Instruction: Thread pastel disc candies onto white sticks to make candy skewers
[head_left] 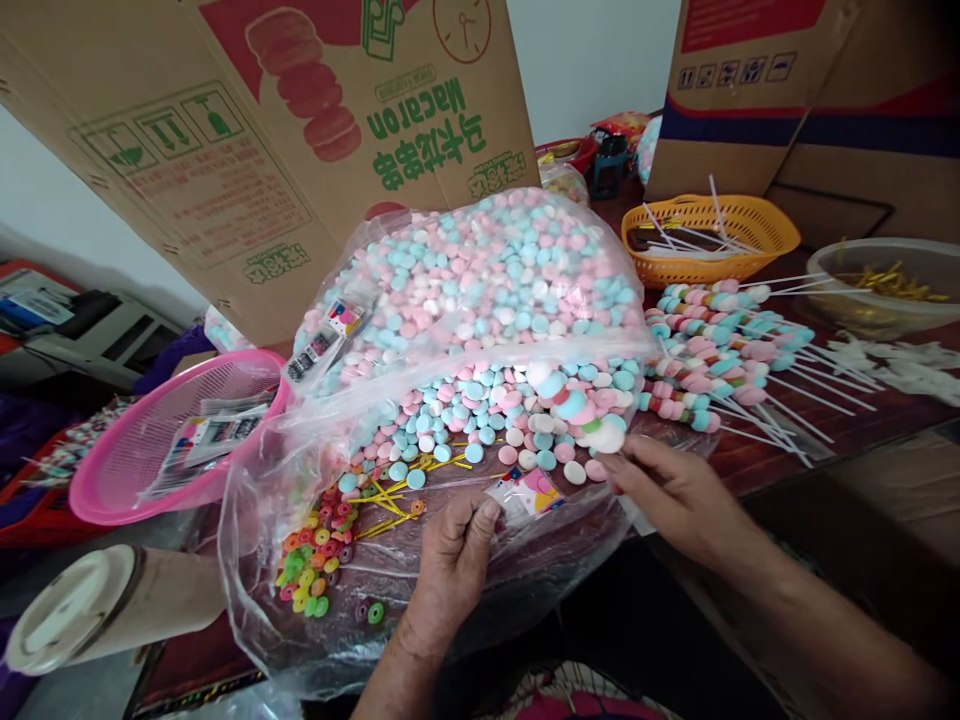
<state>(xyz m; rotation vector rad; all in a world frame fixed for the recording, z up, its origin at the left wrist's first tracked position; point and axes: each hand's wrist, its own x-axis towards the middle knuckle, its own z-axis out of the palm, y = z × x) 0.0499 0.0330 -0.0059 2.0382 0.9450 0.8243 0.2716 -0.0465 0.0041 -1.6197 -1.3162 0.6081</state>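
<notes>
My left hand (456, 555) is closed, thumb over fingers, pinching a small clear plastic packet with a colourful print (531, 493). Between the fingers of my right hand (679, 492) is a candy skewer (571, 403), threaded with pink, blue, white and green pieces; its stick is mostly hidden by the hand. Behind both hands a large clear bag (480, 350) spills pastel round candies (450, 415). Small fruit-coloured ring candies (311, 565) lie left of my left hand, beside gold twist ties (386, 500). Finished-looking candy skewers (720, 350) are heaped beyond my right hand.
A pink basket (97, 470) with packets stands left, near a lidded paper cup (161, 590). An orange basket (705, 268) of sticks and a clear bowl (832, 300) of gold ties sit at back right. Cardboard boxes (330, 200) rise behind.
</notes>
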